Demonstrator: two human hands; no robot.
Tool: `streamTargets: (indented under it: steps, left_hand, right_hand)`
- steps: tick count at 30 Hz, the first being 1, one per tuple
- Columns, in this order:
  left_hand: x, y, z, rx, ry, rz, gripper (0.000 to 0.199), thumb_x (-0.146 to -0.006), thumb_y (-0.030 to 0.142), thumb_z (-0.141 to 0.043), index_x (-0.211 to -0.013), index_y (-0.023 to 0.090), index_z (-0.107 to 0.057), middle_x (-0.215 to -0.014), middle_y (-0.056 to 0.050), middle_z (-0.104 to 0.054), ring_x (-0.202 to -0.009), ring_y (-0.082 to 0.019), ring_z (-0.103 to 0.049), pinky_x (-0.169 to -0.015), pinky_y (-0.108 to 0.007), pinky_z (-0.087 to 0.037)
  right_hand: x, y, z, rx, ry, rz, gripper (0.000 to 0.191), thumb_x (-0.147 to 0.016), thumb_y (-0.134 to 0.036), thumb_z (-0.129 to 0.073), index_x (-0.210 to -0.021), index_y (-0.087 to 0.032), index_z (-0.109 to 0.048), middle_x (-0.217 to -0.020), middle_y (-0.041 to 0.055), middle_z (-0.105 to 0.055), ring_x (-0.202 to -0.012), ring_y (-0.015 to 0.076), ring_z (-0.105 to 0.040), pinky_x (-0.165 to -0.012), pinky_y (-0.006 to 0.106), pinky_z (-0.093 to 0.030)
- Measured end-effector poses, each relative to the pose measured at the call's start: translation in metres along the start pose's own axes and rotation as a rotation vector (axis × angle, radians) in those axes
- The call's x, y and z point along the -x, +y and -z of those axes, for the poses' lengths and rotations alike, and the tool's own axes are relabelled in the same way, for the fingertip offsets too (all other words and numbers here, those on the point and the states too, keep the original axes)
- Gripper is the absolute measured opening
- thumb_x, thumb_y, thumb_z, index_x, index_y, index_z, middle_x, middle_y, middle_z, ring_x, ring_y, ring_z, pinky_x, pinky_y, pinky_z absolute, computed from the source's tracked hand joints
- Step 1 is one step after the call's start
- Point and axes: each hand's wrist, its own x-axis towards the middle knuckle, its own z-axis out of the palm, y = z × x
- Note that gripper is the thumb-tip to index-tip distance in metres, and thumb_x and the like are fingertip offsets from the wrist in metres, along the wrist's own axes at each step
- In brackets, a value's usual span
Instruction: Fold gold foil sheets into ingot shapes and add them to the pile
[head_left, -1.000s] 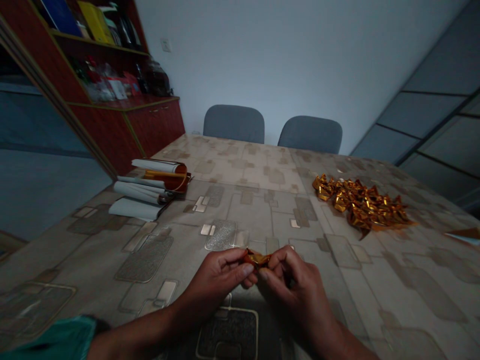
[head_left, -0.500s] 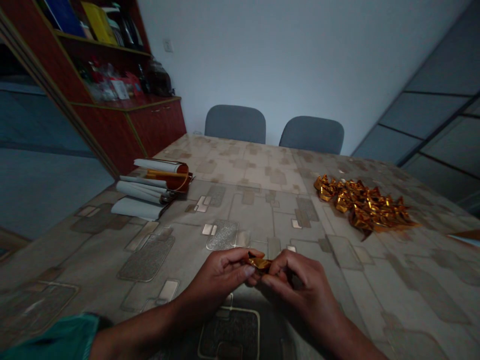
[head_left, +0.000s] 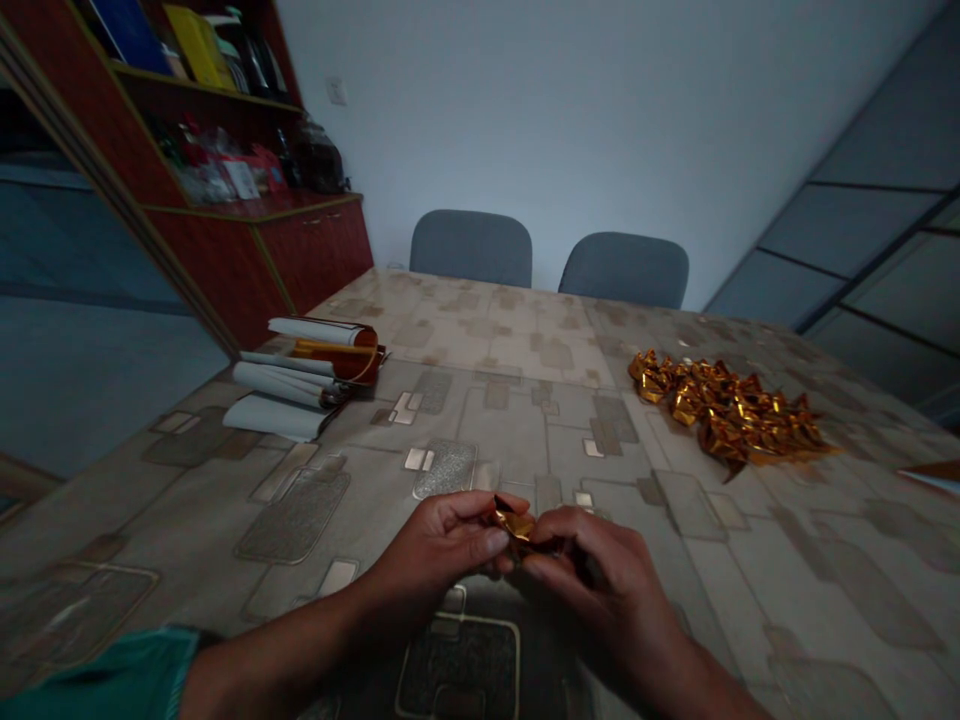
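Observation:
Held between my two hands, just above the table's near edge, is a small folded piece of gold foil (head_left: 514,525). My left hand (head_left: 442,546) pinches its left end between thumb and fingers. My right hand (head_left: 592,565) grips the other end, fingers curled over it. Part of the foil is hidden by my fingers. To the right on the table lies a heap of folded gold foil pieces (head_left: 724,412), well away from both hands.
A patterned plastic table cover (head_left: 510,440) spans the table. Rolled white papers and an orange-red holder (head_left: 337,358) lie at the far left. A foil sheet (head_left: 934,474) pokes in at the right edge. Two grey chairs and a red wooden cabinet stand beyond.
My hands have shifted slightly, and the foil piece now has a corner sticking up on its left end. The heap and the papers have not moved.

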Motion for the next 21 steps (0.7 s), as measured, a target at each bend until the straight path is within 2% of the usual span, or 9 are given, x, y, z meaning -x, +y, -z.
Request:
streamTargets:
  steps: [4,8,14,18,21]
  left_hand:
    - [0.0,-0.003,0.001,0.001,-0.063,0.016,0.033,-0.082,0.036,-0.081,-0.109,0.018,-0.075,-0.096,-0.005,-0.074,-0.078,-0.014,-0.065,-0.078,-0.026,-0.048]
    - [0.0,-0.004,0.002,-0.015,-0.094,0.02,0.035,-0.084,0.038,-0.078,-0.112,0.017,-0.074,-0.099,-0.006,-0.074,-0.084,-0.017,-0.067,-0.083,-0.029,-0.048]
    - [-0.002,-0.003,0.003,0.0,-0.216,0.048,0.036,-0.085,0.041,-0.077,-0.111,0.016,-0.074,-0.1,-0.008,-0.075,-0.09,-0.02,-0.068,-0.086,-0.031,-0.048]
    - [-0.002,-0.001,0.002,0.001,-0.238,0.063,0.036,-0.085,0.039,-0.077,-0.113,0.017,-0.074,-0.102,-0.008,-0.075,-0.096,-0.021,-0.069,-0.088,-0.03,-0.047]
    - [-0.002,0.0,0.003,0.007,-0.249,0.068,0.037,-0.085,0.04,-0.078,-0.114,0.017,-0.074,-0.104,-0.008,-0.075,-0.098,-0.022,-0.069,-0.091,-0.031,-0.047]
  right_hand:
    - [0.002,0.002,-0.001,-0.041,-0.05,0.004,0.01,-0.097,-0.03,-0.066,-0.093,-0.022,-0.069,-0.078,-0.0001,-0.076,-0.065,0.0131,-0.068,-0.06,0.023,-0.051]
    - [0.006,0.004,0.0,-0.035,-0.083,-0.021,0.006,-0.096,-0.028,-0.068,-0.098,-0.023,-0.067,-0.081,-0.0014,-0.075,-0.063,0.0121,-0.065,-0.057,0.022,-0.048]
    - [0.008,0.002,0.003,-0.014,-0.157,0.013,0.009,-0.095,-0.025,-0.067,-0.103,-0.024,-0.064,-0.084,-0.0014,-0.073,-0.068,0.0127,-0.065,-0.061,0.022,-0.048]
    - [0.008,0.0,0.007,0.057,-0.198,0.064,0.02,-0.092,-0.019,-0.068,-0.11,-0.025,-0.062,-0.088,-0.0009,-0.072,-0.071,0.0137,-0.066,-0.064,0.023,-0.048]
    - [0.007,-0.002,0.01,0.088,-0.229,0.077,0.021,-0.093,-0.02,-0.066,-0.113,-0.026,-0.061,-0.092,-0.0001,-0.073,-0.074,0.0145,-0.067,-0.067,0.024,-0.048]
